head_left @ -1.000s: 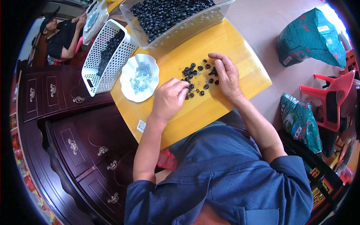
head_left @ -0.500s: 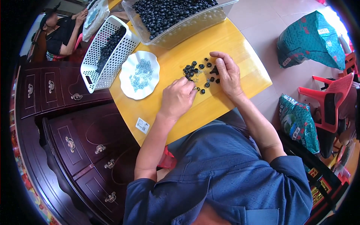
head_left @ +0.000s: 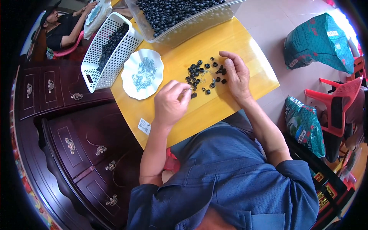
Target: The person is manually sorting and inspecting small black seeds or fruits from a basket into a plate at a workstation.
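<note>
Thumb and fingertips of my left hand (head_left: 171,102) are pinched around a tiny light-coloured piece, too small to make out, just left of the pile. Small round black parts (head_left: 194,71) lie loosely grouped on the yellow table (head_left: 178,128), with tiny shiny spring-like pieces (head_left: 207,71) among them. My right hand (head_left: 238,78) rests at the right side of this pile, its index finger stretched out and its thumb apart. A few black parts (head_left: 221,70) sit close beside its thumb; its other fingers are partly hidden.
A white wavy-edged plate (head_left: 128,82) holds many tiny shiny pieces. Behind it stand a white perforated basket (head_left: 100,82) and a large clear bin (head_left: 184,36) of black parts. Dark drawers (head_left: 82,140) border the left; green bags (head_left: 312,42) and a red chair (head_left: 329,99) stand right. Another person (head_left: 63,30) sits far left.
My left hand has lifted away from the pile, moving left and slightly toward me, still pinched. My right hand has shifted slightly right, its thumb and index finger apart.
</note>
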Action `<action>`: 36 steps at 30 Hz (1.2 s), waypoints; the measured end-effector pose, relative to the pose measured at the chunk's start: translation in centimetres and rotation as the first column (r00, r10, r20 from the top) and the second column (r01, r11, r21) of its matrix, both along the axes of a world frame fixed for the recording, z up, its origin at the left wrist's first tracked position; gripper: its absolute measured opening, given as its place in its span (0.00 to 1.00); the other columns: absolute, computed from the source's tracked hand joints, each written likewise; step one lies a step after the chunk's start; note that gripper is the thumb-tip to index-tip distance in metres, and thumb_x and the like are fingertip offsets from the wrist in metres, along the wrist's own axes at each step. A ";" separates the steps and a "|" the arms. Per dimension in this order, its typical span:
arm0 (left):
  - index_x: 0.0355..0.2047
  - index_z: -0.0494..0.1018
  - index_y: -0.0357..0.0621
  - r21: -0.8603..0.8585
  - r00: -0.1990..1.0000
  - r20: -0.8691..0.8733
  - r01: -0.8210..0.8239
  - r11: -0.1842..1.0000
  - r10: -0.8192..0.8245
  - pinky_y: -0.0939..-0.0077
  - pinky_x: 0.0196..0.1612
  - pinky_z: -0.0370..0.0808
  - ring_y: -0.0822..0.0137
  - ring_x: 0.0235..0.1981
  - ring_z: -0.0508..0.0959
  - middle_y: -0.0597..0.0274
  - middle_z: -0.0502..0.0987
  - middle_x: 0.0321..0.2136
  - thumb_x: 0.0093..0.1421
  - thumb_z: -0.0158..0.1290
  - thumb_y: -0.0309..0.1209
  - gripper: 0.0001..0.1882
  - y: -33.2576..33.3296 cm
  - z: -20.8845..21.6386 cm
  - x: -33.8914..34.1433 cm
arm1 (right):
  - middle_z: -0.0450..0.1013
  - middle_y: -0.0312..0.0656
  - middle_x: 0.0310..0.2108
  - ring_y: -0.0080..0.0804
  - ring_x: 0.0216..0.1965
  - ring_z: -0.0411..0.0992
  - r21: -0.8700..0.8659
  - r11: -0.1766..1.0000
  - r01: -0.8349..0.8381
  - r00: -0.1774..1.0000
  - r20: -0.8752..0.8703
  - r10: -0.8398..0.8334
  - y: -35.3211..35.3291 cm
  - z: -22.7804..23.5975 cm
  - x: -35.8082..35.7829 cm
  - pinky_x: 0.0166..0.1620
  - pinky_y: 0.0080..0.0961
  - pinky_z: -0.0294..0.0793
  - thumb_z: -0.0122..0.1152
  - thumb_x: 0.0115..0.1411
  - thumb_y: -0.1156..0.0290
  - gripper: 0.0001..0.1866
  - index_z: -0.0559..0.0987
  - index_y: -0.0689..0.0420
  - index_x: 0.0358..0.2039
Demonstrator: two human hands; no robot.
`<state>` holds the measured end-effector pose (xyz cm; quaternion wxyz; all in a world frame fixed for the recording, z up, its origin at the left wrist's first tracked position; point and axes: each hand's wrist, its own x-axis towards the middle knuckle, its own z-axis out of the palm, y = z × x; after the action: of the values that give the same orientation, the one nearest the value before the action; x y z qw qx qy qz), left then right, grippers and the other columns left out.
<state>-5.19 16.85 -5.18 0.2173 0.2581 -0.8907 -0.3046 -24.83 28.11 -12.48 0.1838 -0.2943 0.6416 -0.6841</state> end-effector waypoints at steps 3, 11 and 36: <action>0.30 0.79 0.38 0.102 0.996 -0.050 -0.073 0.992 0.078 0.74 0.25 0.75 0.67 0.22 0.81 0.60 0.78 0.25 0.55 0.62 0.18 0.04 0.1 0.1 2.3 | 0.77 0.37 0.42 0.20 0.42 0.72 0.031 0.999 0.029 0.988 -0.151 -0.024 1.3 0.3 0.0 0.48 0.19 0.72 0.55 0.72 0.72 0.13 0.78 0.62 0.53; 0.29 0.78 0.38 0.172 0.990 0.014 -0.139 0.975 0.139 0.75 0.26 0.75 0.68 0.21 0.80 0.59 0.77 0.24 0.56 0.62 0.19 0.04 1.5 -1.6 6.6 | 0.72 0.38 0.27 0.23 0.25 0.71 0.218 0.966 -0.141 0.879 -0.421 0.223 5.1 4.0 2.5 0.31 0.20 0.72 0.66 0.59 0.82 0.11 0.82 0.62 0.43; 0.30 0.79 0.38 0.189 0.998 -0.048 -0.028 0.982 0.038 0.76 0.26 0.75 0.70 0.22 0.79 0.61 0.77 0.24 0.55 0.62 0.17 0.05 4.3 -2.1 5.2 | 0.76 0.42 0.29 0.38 0.28 0.77 0.475 0.880 -0.019 0.622 -0.683 0.382 4.3 1.9 6.2 0.31 0.31 0.77 0.69 0.58 0.71 0.10 0.80 0.54 0.40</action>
<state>0.00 21.12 -7.30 0.2197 0.2842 -0.8476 -0.3905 -18.67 32.39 -10.60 0.0340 -0.5778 0.7523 -0.3147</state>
